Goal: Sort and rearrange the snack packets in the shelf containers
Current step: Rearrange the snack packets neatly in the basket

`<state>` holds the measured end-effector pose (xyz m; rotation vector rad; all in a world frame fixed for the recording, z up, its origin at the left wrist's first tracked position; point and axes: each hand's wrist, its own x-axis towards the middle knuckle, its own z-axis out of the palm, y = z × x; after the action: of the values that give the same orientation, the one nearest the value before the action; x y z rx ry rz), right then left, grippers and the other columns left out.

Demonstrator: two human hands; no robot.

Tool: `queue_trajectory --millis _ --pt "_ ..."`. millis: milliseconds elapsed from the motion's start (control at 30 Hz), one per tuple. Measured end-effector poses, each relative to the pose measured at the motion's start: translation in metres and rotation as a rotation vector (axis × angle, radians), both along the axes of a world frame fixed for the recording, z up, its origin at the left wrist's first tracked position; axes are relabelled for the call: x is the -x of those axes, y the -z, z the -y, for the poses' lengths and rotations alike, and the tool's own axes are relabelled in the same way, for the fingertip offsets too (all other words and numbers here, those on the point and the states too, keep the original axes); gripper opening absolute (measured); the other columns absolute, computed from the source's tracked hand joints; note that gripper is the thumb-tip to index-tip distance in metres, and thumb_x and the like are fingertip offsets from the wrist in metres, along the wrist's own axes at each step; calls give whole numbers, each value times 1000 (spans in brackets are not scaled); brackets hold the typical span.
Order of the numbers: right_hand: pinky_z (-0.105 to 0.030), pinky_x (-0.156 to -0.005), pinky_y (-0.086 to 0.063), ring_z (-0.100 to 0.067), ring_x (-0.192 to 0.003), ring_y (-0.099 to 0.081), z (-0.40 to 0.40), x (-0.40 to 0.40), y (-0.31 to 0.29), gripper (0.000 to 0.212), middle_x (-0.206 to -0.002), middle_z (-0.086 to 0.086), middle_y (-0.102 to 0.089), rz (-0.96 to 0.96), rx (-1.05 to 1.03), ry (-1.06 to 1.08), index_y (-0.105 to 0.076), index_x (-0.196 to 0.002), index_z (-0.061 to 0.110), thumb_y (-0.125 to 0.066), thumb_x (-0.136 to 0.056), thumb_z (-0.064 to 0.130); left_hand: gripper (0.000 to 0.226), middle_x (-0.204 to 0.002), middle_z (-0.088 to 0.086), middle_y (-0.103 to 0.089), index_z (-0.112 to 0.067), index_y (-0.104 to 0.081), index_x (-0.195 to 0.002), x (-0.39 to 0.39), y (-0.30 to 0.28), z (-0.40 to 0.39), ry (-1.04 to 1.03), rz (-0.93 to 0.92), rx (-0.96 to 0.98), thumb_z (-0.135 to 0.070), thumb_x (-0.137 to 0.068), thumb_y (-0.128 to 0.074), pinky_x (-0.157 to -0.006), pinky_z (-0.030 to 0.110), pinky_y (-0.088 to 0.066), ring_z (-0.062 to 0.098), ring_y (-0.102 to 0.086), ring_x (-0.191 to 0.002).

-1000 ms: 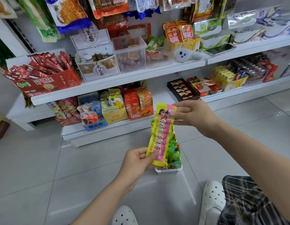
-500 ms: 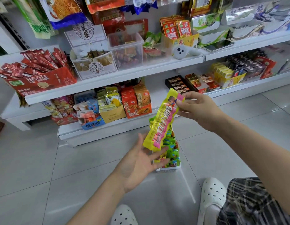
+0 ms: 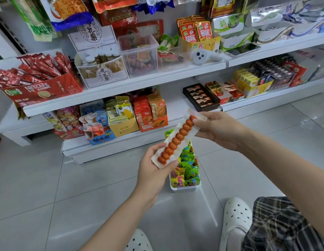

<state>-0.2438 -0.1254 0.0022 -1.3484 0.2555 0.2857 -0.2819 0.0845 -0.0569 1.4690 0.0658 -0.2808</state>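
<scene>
A long snack packet [image 3: 177, 140] with a clear back, showing a row of orange-brown pieces, is held slanted above the floor. My left hand [image 3: 154, 167] grips its lower end, thumb on one side and fingers on the other. My right hand [image 3: 219, 129] pinches its upper end. Right under the packet a white container [image 3: 184, 188] stands on the floor tiles, full of small green, yellow and pink snack packets [image 3: 188, 169].
White shelves [image 3: 121, 87] ahead carry a red Nescafe box [image 3: 39, 87], clear tubs, orange and yellow snack boxes [image 3: 152, 113] and dark chocolate trays [image 3: 201, 96]. A white handheld device [image 3: 201, 56] lies on the upper shelf. My white shoes [image 3: 235, 218] are at the bottom.
The packet has been turned over: its yellow-pink printed face showed before, its clear back shows now. My left hand went from open under it to gripping its lower end.
</scene>
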Motion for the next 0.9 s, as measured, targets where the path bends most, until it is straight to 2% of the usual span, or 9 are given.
queue_trajectory --millis 133,200,267,300,367,467,667,800,900 --pt "-32 -84 -58 -29 -106 -66 6 -3 2 30 -121 -24 -64 27 -15 106 -57 -125 -7 -53 -97 4 73 -119 9 -69 -24 -43 -134 1 -9 1 37 -247 321 13 -76 -68 -76 29 -59 24 -68 -106" --pt "-32 -85 -58 -29 -108 -66 8 -4 1 31 -123 -22 -64 26 -70 110 -56 -127 -5 -51 -98 3 52 -125 16 -65 -8 -47 -135 0 -19 -1 98 -434 539 -18 -87 -63 -89 36 -57 30 -65 -113" --pt "-35 -91 -56 -29 -114 -64 9 -4 -1 31 -124 -20 -64 35 -148 68 -54 -130 1 -49 -99 3 59 -127 22 -62 -3 -53 -130 -3 -22 -3 112 -608 656 -48 -93 -49 -92 38 -54 33 -64 -113" --pt "-38 -97 -53 -30 -118 -62 10 -3 -1 30 -123 -18 -64 44 -183 26 -54 -129 4 -48 -99 4 61 -126 24 -62 -1 -55 -128 -4 -21 -5 93 -660 705 -51 -95 -45 -90 37 -55 32 -66 -109" --pt "-46 -105 -46 -34 -124 -56 12 -1 -3 23 -123 -15 -62 45 -226 -83 -57 -118 13 -50 -97 5 43 -117 23 -66 1 -57 -124 -7 -18 -4 59 -669 758 -31 -96 -51 -80 32 -60 28 -70 -95" --pt "-54 -105 -44 -43 -123 -54 12 -1 -2 22 -123 -19 -57 -12 -242 -156 -62 -108 18 -50 -96 3 29 -101 16 -69 -3 -61 -111 -8 -6 -2 22 -514 606 1 -82 -60 -69 25 -60 20 -70 -82" --pt "-51 -95 -51 -43 -110 -63 23 1 -4 34 -122 -20 -65 -141 -194 -145 -58 -131 17 -43 -101 25 32 -109 4 -68 -15 -60 -107 -15 23 -8 -37 -101 114 6 -84 -67 -64 22 -54 10 -67 -91" --pt "-27 -83 -58 -22 -95 -72 20 -4 15 24 -107 -16 -73 -21 396 -287 -66 -111 -1 -58 -95 15 36 -105 -2 -66 -16 -57 -109 -36 47 -10 -7 27 -82 4 -83 -71 -63 19 -53 -1 -66 -81" --pt "-13 -64 -55 -10 -74 -73 17 -14 33 14 -92 -11 -75 85 744 -271 -71 -95 4 -62 -94 14 50 -117 0 -57 -19 -49 -121 -56 91 -10 9 -3 -331 -11 -81 -78 -80 22 -52 8 -60 -99"
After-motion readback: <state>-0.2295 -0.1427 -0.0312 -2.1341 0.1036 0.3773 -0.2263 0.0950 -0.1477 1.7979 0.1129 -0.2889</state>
